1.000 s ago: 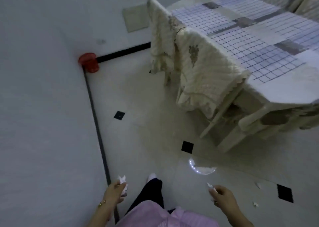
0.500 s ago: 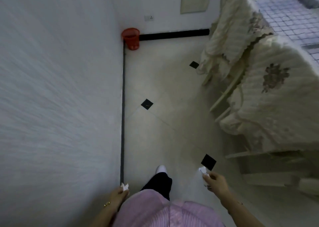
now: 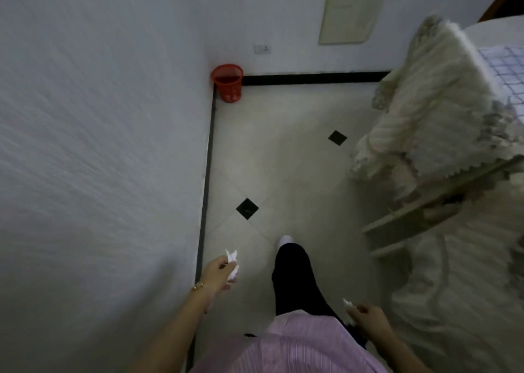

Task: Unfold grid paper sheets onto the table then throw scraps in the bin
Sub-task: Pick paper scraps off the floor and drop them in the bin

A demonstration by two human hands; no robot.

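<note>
A small red mesh bin (image 3: 227, 83) stands on the floor in the far corner where two walls meet. My left hand (image 3: 217, 273) is low at the left, closed around a crumpled white paper scrap (image 3: 232, 265). My right hand (image 3: 365, 317) is lower right, pinching another white paper scrap (image 3: 347, 303). Both hands are well short of the bin. A corner of a grid paper sheet (image 3: 507, 72) lies on the table at the right edge.
A white wall (image 3: 99, 146) runs close along my left with a dark skirting strip. Chairs with cream covers (image 3: 431, 111) crowd the right side. My leg and foot (image 3: 286, 240) step along the pale tiled floor between them.
The view has moved along the wall and the bin looks nearer. My left hand has swung forward and up with its scrap; my right hand has dropped back.
</note>
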